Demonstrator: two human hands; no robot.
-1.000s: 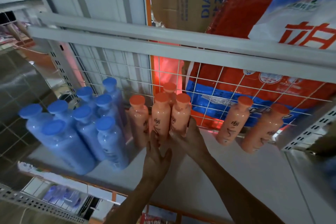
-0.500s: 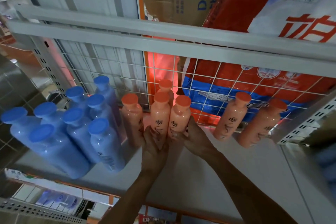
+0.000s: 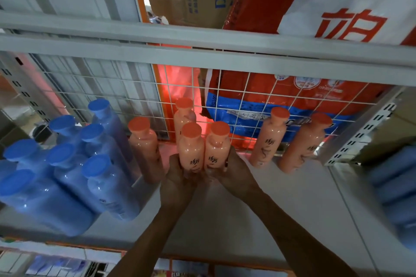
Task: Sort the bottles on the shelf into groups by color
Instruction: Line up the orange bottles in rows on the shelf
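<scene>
Bare shelf [image 3: 281,200] is lying open frontward while fingers of left hand [image 3: 177,181] and right hand [image 3: 231,172] are gripping two upright orange-capped bottles [image 3: 191,153].

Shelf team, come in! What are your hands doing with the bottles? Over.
Left hand grips one orange bottle, right hand grips a second orange bottle. Blue bottles grouped at left. Two orange strays stand apart at right. Nothing in the way.

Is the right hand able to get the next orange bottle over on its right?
Probably yes. Only bare shelf lies between the right hand and the next orange bottle, so nothing blocks it. But that hand grips a front orange bottle now and would have to let go first.
</scene>
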